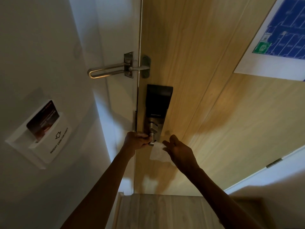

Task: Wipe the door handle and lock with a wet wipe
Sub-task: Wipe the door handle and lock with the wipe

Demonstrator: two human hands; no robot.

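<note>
While the left hand point(137, 141) grips the door handle point(152, 138) with its fingers curled round the lever, the right hand point(179, 152) holds the wet wipe point(158, 152) just beside the handle's free end, so the wiping seems to be at or near its start. Whether the wipe touches the metal I cannot tell. It hangs as a loose white sheet against the door point(206, 80), below the lock point(158, 100). Nothing in view shows that the handle or the dark lock plate has been cleaned, so I judge both are left to do. Handle and lock sit close to the door's closing edge, near the frame. Both arms are stretched toward the door, nearly straight. The right hand is turned palm down with its fingers fairly straight and a little spread. It appears to pinch the wipe's upper corner between thumb and fingertips, though the pinch itself is hidden.
</note>
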